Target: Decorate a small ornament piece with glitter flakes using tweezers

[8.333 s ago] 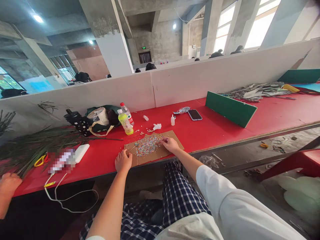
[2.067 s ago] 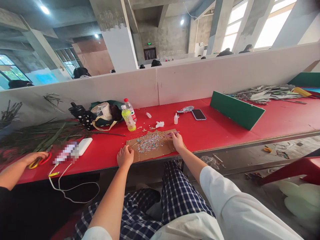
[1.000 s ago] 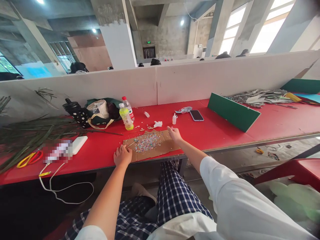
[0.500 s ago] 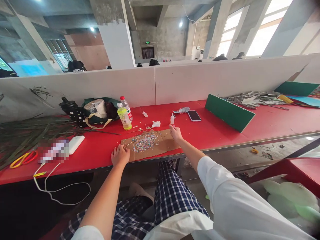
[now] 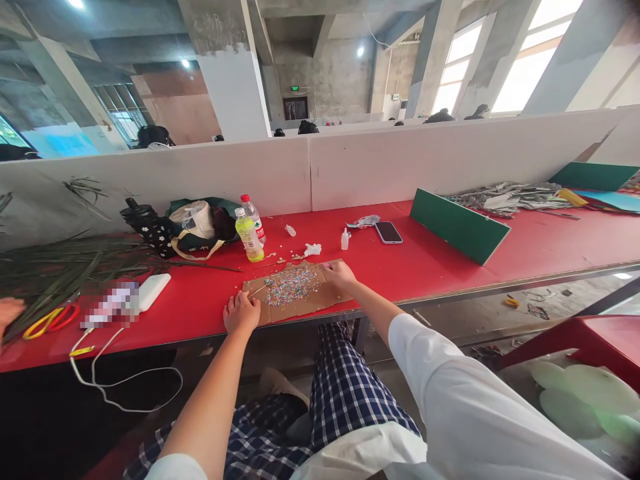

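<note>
A flat piece of brown cardboard point(image 5: 330, 290) lies at the front edge of the red table point(image 5: 440, 257). A heap of small multicoloured beads point(image 5: 291, 287) covers its middle. My left hand point(image 5: 241, 312) rests closed at the cardboard's left end, holding a thin stick point(image 5: 259, 289) that points into the beads. My right hand point(image 5: 340, 274) sits on the cardboard's right part, fingers bent and pinched near the beads; what they hold is too small to name. A small white glue bottle point(image 5: 345, 239) stands just beyond it.
Two drink bottles point(image 5: 249, 235), a bag point(image 5: 200, 230), a phone point(image 5: 389, 232) and a green board point(image 5: 457, 225) lie further back. Long green leaves point(image 5: 70, 267), scissors point(image 5: 47, 319) and a white cable point(image 5: 115, 383) are at the left, where another person's hand point(image 5: 7, 311) shows. A red stool point(image 5: 575, 337) stands at the right.
My right hand came back from near the glue bottle to the right side of the bead heap. My left hand stayed put. Another person's hand reappeared at the left edge.
</note>
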The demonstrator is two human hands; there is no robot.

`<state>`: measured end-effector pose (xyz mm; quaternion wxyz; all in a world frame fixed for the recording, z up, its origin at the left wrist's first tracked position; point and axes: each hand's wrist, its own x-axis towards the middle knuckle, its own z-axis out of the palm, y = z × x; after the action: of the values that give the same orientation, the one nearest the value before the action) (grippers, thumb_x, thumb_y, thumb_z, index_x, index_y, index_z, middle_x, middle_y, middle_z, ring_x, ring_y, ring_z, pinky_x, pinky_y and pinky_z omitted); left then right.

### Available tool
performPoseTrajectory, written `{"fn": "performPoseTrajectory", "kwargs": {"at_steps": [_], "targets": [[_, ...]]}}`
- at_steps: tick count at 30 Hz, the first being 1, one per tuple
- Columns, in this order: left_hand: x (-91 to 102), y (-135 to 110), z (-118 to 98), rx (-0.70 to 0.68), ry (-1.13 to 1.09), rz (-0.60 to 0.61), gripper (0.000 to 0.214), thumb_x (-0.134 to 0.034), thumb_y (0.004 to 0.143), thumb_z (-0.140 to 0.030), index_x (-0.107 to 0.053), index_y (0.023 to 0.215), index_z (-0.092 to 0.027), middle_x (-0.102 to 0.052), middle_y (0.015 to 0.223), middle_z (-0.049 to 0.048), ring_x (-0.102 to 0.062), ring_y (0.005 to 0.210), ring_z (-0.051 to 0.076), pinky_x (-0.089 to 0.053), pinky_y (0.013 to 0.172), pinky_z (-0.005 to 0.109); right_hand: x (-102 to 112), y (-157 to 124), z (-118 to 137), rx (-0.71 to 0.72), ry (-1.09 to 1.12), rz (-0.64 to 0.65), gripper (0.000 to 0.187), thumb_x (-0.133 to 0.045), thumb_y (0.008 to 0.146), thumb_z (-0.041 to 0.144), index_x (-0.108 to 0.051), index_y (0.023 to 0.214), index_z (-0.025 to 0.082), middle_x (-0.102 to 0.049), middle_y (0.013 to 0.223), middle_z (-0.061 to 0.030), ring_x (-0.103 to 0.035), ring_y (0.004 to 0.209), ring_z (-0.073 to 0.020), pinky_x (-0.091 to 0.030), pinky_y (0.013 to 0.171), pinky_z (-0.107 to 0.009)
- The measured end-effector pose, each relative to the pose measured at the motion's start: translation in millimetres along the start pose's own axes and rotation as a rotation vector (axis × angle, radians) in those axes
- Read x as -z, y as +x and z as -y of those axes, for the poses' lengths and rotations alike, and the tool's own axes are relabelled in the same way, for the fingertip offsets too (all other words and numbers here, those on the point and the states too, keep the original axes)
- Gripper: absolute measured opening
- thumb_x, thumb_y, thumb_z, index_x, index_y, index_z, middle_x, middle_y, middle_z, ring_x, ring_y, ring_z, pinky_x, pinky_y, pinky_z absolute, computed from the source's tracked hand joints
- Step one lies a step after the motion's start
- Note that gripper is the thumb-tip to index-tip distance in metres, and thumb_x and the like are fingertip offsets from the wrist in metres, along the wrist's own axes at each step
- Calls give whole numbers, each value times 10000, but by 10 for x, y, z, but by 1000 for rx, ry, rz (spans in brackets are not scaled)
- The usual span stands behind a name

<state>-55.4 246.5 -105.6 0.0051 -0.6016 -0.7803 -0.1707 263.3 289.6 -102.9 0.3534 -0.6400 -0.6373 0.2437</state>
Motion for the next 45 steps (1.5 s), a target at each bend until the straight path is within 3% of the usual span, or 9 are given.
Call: {"fn": "performPoseTrajectory", "kwargs": {"at_steps": [6,13,23,31,38,45], "targets": [[1,-2,4,-3,1,-4,431,-664,1011,-416,-614,1375,-191,-592,1472,118,-580,1353,293,-496,1154,569,-14,-110,132,59,-286,116,297,-632,1040,431,-688,1215,197,-708,1241,-84,-704,1043,-206,-619,920,-412],[-10,-10,-5,-2,4,-19,427,-666,1011,-411,-616,1373,-190,-594,1471,117,-583,1351,292,-500,1151,568,-56,-212,221,94,-526,210,321,-640,1035,426,-676,1261,201,-688,1310,-98,-690,1129,-231,-598,988,-461],[-28,-12,6,-6,12,-28,423,-665,1011,-410,-617,1370,-192,-596,1467,116,-586,1346,290,-503,1149,564,-106,-235,234,94,-578,254,347,-653,1028,418,-657,1300,201,-673,1336,-103,-688,1135,-236,-605,976,-462],[-28,-12,-1,-7,7,-29,433,-667,1010,-410,-612,1381,-193,-584,1485,118,-577,1358,295,-498,1154,571,-48,-175,137,26,-291,97,303,-634,1037,443,-692,1205,197,-712,1240,-87,-703,1061,-209,-609,944,-427],[-28,-13,10,-14,7,-31,421,-663,1012,-413,-619,1368,-192,-593,1472,117,-582,1350,290,-498,1153,566,-18,-29,-31,-80,166,-129,335,-660,1021,458,-689,1120,139,-712,1017,-24,-704,833,-171,-620,718,-315],[-33,-18,8,-6,14,-30,428,-664,1011,-412,-614,1375,-192,-595,1468,117,-584,1348,291,-502,1149,565,25,133,-188,-180,584,-235,355,-660,1022,438,-664,1248,165,-707,1198,-77,-714,1000,-211,-632,859,-404]]}}
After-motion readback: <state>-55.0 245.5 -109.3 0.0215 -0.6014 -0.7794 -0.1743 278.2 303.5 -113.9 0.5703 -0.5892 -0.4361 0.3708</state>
